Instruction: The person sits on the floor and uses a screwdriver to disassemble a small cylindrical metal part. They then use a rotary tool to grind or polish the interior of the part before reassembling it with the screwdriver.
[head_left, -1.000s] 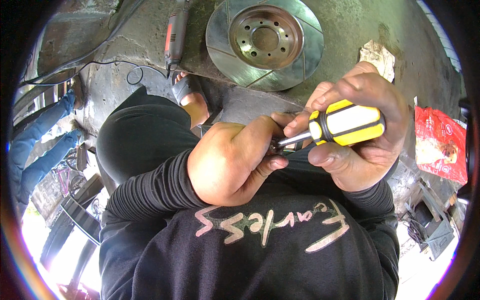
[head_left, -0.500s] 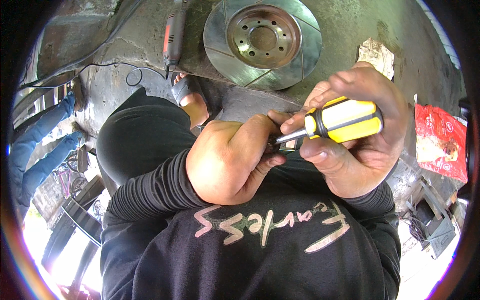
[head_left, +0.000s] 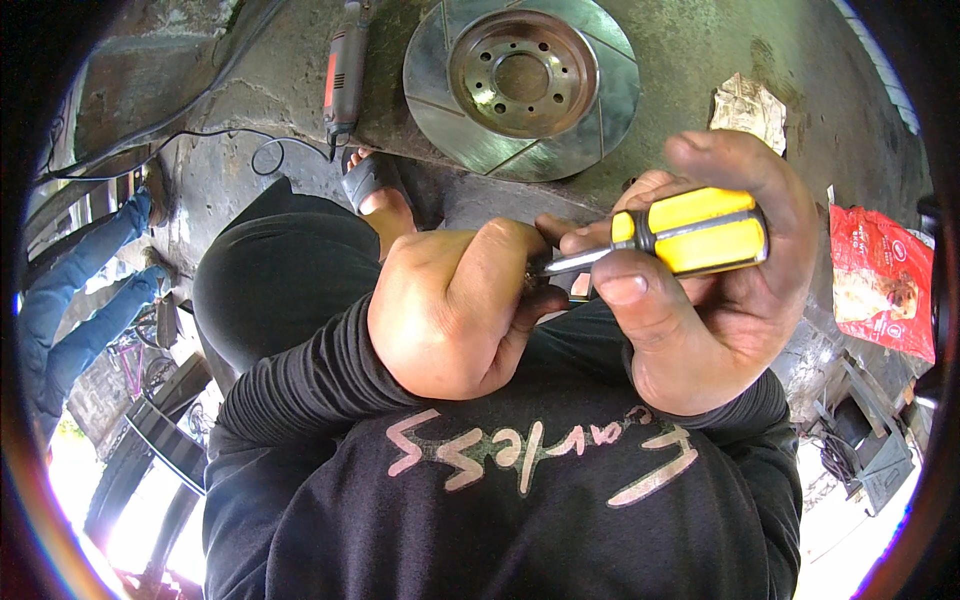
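A stubby screwdriver with a yellow and black handle lies in my right hand. My thumb and fingers are around its handle, and one finger arches above it. The metal shaft points left, with its tip at the fingers of my left hand. That hand is closed around a small dark piece, mostly hidden by the fingers, so its kind cannot be made out. Both hands are held in front of my chest, above my lap.
A slotted brake disc lies on the ground ahead. Left of it is a grey and red power tool with a black cord. A crumpled paper piece and a red bag are on the right. Another person's jeans show at far left.
My right hand has turned the screwdriver slightly, and its thumb has shifted up along the shaft. My left hand has moved a little to the left and still grips the dark piece.
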